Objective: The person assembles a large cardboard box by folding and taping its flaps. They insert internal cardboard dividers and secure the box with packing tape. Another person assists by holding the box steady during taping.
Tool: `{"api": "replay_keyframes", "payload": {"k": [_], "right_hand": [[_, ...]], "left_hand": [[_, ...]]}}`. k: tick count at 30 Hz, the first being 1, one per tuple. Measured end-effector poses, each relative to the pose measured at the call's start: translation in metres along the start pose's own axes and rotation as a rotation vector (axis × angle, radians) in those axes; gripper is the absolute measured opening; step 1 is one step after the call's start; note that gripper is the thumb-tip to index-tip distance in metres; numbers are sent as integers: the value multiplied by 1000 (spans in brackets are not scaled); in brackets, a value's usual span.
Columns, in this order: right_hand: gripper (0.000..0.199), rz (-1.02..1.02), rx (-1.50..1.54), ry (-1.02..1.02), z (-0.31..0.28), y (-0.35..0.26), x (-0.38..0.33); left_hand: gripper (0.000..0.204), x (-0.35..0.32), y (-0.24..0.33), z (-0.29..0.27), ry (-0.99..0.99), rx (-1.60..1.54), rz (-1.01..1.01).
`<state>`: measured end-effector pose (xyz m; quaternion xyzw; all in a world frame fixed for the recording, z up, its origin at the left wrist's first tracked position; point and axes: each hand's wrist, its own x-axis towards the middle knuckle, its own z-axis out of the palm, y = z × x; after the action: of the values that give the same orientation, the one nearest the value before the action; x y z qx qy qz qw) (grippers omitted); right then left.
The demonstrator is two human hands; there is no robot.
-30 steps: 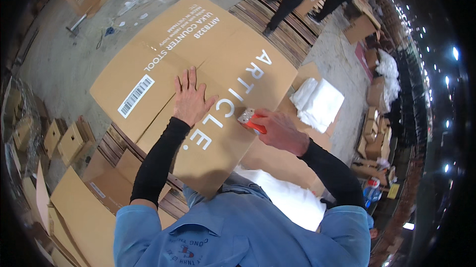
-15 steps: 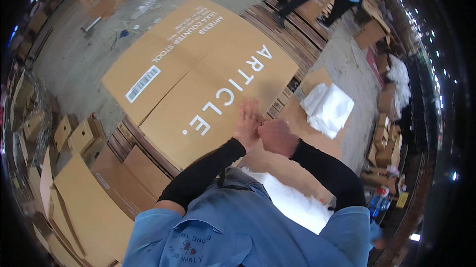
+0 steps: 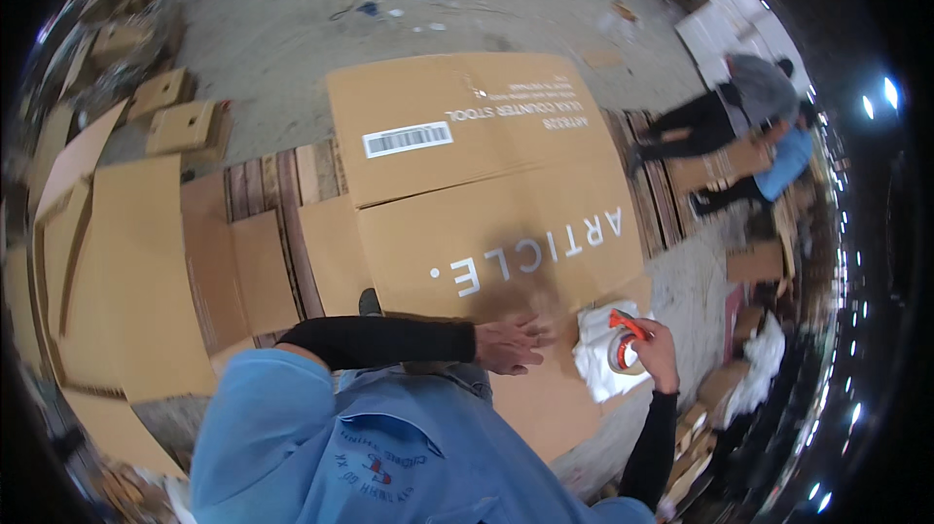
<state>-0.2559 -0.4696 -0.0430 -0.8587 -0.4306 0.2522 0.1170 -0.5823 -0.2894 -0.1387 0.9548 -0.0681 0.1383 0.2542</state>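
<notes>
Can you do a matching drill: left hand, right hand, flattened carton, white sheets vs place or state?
1. left hand
2. right hand
3. flattened carton
4. white sheets

A. lies flat over wooden pallet slats
B. holds an orange tape dispenser
C. open, fingers spread, at the carton's near edge
D. crumpled, under the dispenser

Pairs: 1-C, 2-B, 3-A, 4-D
</notes>
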Motion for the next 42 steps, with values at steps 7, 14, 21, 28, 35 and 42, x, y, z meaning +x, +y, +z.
{"api": "replay_keyframes", "payload": {"k": [7,14,21,28,35,42], "right_hand": [[52,-293,367,13,-64,-110,105],[48,-1210,7,-433,-29,-355,184],[40,-1699,-842,-870,147,-593,122],[23,-1557,-1656,-886,350,-644,56],[26,-1447,-2149,-1004,460,-562,85],[28,-1158,-2280,-1048,423,-594,61]], "left_hand": [[66,-76,-111,-36,545,388,-1075],[79,-46,-104,-42,530,416,-1257],[86,-28,-109,-39,573,340,-1427],[80,-28,-107,-34,811,239,-1340],[72,-23,-115,-24,968,156,-1247],[70,-29,-114,-25,911,306,-1304]]}}
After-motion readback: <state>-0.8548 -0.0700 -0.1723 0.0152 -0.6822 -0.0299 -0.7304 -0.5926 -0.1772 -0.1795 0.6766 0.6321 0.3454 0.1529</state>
